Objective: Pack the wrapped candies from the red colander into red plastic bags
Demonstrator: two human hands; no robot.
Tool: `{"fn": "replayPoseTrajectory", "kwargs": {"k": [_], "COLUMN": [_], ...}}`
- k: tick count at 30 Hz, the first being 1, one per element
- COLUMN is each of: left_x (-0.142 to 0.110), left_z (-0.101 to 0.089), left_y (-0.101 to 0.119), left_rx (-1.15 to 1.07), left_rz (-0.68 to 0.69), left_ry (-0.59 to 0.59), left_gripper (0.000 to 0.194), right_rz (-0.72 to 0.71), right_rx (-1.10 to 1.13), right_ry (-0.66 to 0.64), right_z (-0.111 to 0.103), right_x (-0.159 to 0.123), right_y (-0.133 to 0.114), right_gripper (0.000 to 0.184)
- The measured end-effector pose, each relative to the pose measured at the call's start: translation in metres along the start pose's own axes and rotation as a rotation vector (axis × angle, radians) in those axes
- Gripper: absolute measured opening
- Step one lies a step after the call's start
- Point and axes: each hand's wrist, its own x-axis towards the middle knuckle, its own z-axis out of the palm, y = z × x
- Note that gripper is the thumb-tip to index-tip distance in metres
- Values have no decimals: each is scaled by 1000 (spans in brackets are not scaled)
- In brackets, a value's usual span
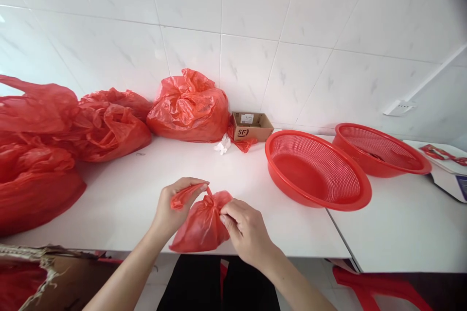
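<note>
A small red plastic bag (204, 228) rests near the front edge of the white table, its neck gathered at the top. My left hand (178, 204) is closed around one gathered end of the bag, which shows between thumb and fingers. On the other side, my right hand (244, 228) pinches the bag close to its gathered neck. What the bag contains cannot be made out through the plastic.
Large filled red bags (189, 112) line the left and back of the white table (146, 189). A small open cardboard box (255, 131) and crumpled tissue (223, 145) lie behind. To the right are red baskets (302, 175) and a scale (450, 177). A torn carton (69, 277) stands lower left.
</note>
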Motion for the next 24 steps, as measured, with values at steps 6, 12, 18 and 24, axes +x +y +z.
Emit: {"fn": "replayPoseTrajectory", "kwargs": {"k": [6,12,18,24], "left_x": [5,-2,-5,-6], "left_z": [-4,0,-2,-49], "left_y": [20,34,47,71], "left_rx": [5,-26,-92,-528], "left_rz": [-91,-52,-8,-172], "left_ry": [-204,-181,65,218], "left_gripper": [23,22,23,28], "right_rz": [-9,7,41,23], "right_rx": [81,223,196,556], "right_ry": [104,-46,-14,-125], "right_z": [-5,20,37,16], "right_x": [5,25,32,21], "right_y": [3,1,-19,-43], "right_gripper": [20,31,33,36]}}
